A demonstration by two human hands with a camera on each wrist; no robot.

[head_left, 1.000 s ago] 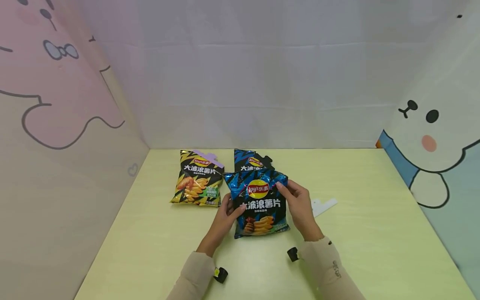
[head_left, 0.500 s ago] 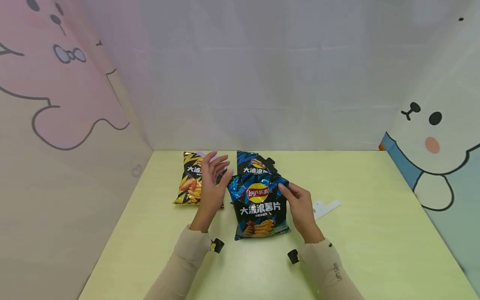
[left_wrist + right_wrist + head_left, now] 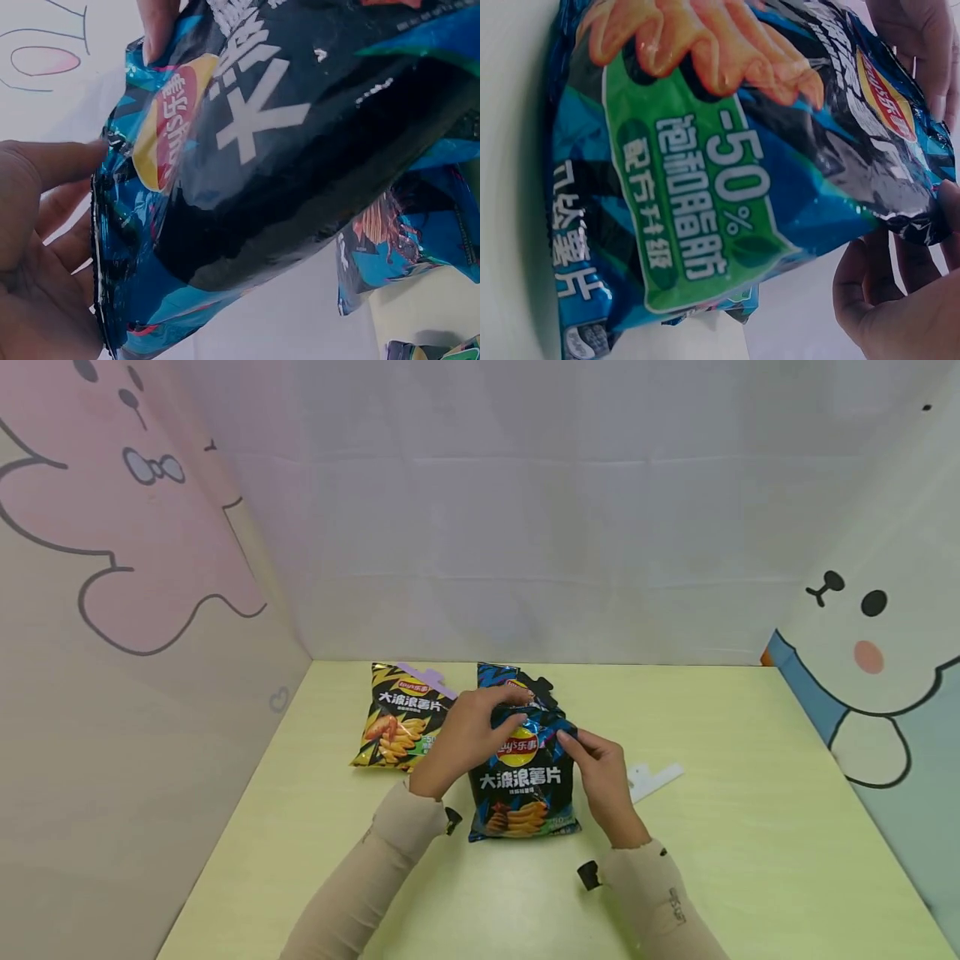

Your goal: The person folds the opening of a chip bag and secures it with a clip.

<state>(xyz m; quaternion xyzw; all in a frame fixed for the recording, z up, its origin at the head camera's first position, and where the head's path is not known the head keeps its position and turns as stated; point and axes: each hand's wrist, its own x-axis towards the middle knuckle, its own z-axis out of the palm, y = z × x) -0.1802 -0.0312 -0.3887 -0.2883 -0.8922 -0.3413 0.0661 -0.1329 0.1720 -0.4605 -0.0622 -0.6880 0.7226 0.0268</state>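
Observation:
A blue and black Lay's chip bag (image 3: 522,800) stands tilted up on the table, its printed front toward me. My right hand (image 3: 606,781) pinches its upper right corner, thumb in front and fingers behind. At the top edge, my left hand (image 3: 471,731) grips the bag with the thumb in front; in the left wrist view the fingers (image 3: 71,236) reach behind the edge. The bag's top looks creased between the hands. Behind it, partly hidden, lies a second blue chip bag (image 3: 493,674) with a black sealing clip (image 3: 542,687) on its top corner.
To the left lies a yellow and black chip bag (image 3: 397,727) with a purple clip (image 3: 427,678) across its corner, partly behind my left hand. A white clip (image 3: 656,780) lies right of my right hand. Fabric walls border the table (image 3: 750,827).
My left hand let go of the bag's left side, lifted with fingers spread, then moved right onto its top edge. The right hand kept its corner hold. The bag's top has become more creased.

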